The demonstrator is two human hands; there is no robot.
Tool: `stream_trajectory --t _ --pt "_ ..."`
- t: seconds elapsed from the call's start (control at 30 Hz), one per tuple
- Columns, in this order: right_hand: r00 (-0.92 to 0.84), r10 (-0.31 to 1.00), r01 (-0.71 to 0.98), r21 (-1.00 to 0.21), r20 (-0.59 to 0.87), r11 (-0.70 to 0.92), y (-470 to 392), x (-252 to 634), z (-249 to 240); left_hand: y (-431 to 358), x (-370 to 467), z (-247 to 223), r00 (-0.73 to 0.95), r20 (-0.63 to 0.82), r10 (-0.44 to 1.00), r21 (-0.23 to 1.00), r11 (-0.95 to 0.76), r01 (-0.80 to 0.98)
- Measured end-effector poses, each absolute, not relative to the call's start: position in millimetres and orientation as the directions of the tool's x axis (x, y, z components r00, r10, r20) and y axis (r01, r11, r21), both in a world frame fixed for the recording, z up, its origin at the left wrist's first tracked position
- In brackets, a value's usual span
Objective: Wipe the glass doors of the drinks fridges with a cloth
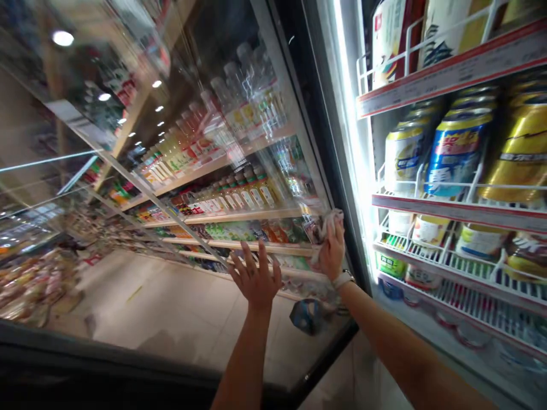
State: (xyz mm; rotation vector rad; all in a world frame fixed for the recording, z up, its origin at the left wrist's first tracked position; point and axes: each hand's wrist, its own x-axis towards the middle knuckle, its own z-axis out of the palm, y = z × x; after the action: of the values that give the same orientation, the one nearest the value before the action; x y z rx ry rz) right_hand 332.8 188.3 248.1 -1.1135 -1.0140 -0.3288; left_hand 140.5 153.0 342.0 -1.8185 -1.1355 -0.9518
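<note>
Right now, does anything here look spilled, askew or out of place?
One thing: a blue bundle low in the glass door, oddly apart from the rows of bottles. Blur hides what it is. I see no spill.

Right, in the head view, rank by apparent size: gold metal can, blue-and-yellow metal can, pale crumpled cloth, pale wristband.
1. Gold metal can and blue-and-yellow metal can: too alike to rank; the picture's edge crops the gold one.
2. Pale crumpled cloth, partly hidden.
3. Pale wristband.
</note>
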Motion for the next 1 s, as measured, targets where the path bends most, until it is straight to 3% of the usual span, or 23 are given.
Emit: stream_trajectory --t 0.13,0.33,0.43,0.5,0.63,0.77,0.87,1.0 --pt "0.524 0.265 0.656 -0.582 0.81 0.481 186 290 256 163 136 340 0.314 0.874 0.371 -0.196 -0.323 0.926" --pt "0.091 0.246 0.68 -0.241 0.965 0.693 179 233 263 173 131 340 0.285 0.87 0.401 -0.145 -0.345 0.927" --pt "0.016 0.235 0.688 -0.181 0.972 0.702 188 262 260 175 133 342 0.288 0.871 0.398 -0.144 -0.352 0.925" --pt "0.067 0.226 0.713 -0.205 0.972 0.67 194 293 257 174 136 343 0.269 0.879 0.394 -0.13 -0.343 0.93" --pt "0.35 0.2 0.728 -0.4 0.915 0.557 201 341 255 176 136 340 0.292 0.885 0.363 -0.158 -0.355 0.921" --pt "0.545 0.191 0.654 -0.556 0.816 0.513 200 326 260 183 131 334 0.291 0.881 0.374 -0.15 -0.361 0.92" --pt "0.473 0.242 0.632 -0.517 0.847 0.577 191 281 264 184 129 332 0.275 0.879 0.391 -0.133 -0.351 0.927" --pt "0.145 0.282 0.599 -0.311 0.948 0.738 179 238 262 180 130 336 0.278 0.87 0.407 -0.127 -0.36 0.924"
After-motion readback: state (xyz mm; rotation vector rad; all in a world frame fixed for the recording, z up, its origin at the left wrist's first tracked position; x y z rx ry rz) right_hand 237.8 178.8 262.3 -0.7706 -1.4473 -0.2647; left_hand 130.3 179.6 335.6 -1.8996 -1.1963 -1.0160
